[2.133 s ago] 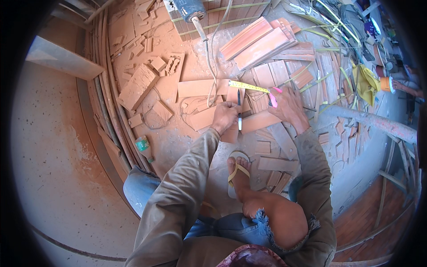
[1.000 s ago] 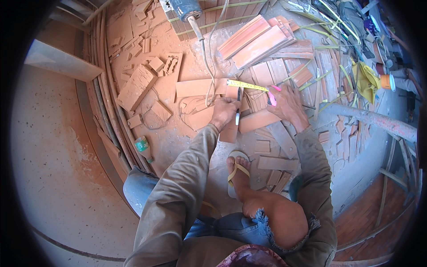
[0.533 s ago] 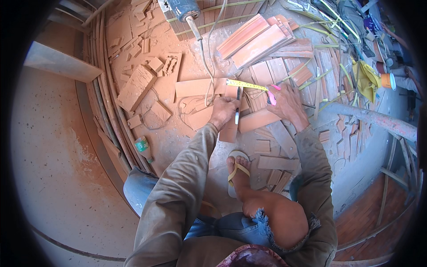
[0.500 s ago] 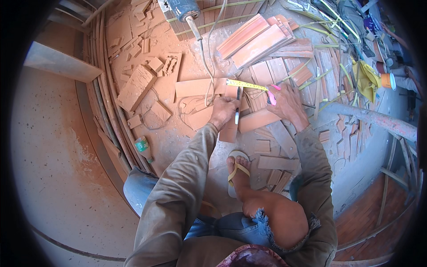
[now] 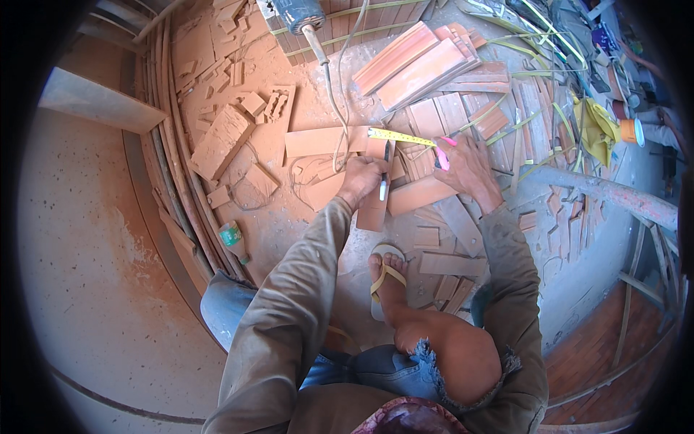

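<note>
Pen (image 5: 383,189) swung leftward at near end, left fingers (image 5: 376,166) pinching it, right fingers (image 5: 455,155) grasping pink tape measure (image 5: 442,158)

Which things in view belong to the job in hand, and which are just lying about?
In the job:
tape measure, in the right hand
pen, in the left hand
tile below the pen

Apparently just lying about:
bottle
tile scraps
blue power tool, not held

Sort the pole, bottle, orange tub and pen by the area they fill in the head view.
Largest to smallest:
Pole
Bottle and orange tub: too alike to rank
Pen, partly hidden by the left hand
</note>
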`<action>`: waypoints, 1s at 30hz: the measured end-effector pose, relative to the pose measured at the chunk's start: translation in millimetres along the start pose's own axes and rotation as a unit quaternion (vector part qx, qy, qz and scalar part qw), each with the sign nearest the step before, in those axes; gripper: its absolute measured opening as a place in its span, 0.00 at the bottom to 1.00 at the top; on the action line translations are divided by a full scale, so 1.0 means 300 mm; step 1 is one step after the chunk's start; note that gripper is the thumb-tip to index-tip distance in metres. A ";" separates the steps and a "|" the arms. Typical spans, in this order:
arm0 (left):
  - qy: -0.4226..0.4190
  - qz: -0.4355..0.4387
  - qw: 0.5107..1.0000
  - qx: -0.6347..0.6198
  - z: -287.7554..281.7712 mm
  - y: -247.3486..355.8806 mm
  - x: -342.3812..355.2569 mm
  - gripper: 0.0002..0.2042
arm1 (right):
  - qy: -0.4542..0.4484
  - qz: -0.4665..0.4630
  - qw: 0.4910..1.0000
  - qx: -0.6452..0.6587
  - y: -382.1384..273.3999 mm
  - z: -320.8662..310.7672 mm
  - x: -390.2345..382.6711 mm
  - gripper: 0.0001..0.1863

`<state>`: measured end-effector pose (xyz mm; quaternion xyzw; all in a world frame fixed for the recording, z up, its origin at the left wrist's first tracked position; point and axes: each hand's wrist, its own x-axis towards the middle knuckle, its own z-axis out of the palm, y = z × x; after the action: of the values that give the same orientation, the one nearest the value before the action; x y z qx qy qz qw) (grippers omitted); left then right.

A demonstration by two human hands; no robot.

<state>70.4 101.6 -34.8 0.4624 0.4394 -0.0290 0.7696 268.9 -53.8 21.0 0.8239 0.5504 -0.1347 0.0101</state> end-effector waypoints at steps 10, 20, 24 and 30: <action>-0.026 -0.003 0.998 -0.060 -0.034 -0.011 -0.077 0.06 | -0.014 0.009 1.000 0.007 -0.019 -0.035 -0.004 0.34; 0.057 -0.022 0.993 -0.101 -0.126 -0.164 -0.370 0.06 | 0.004 0.020 1.000 0.006 -0.016 -0.039 -0.047 0.35; 0.071 -0.016 0.994 -0.085 -0.144 -0.218 -0.422 0.06 | 0.048 0.031 0.998 0.002 -0.029 -0.058 -0.046 0.35; 0.077 -0.003 0.994 -0.076 -0.178 -0.250 -0.503 0.08 | -0.008 0.014 0.998 0.059 -0.114 -0.205 -0.164 0.33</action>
<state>-90.6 43.7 10.1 0.4023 0.4997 0.0377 0.7662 233.2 -74.7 96.2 0.8294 0.5302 -0.1731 -0.0323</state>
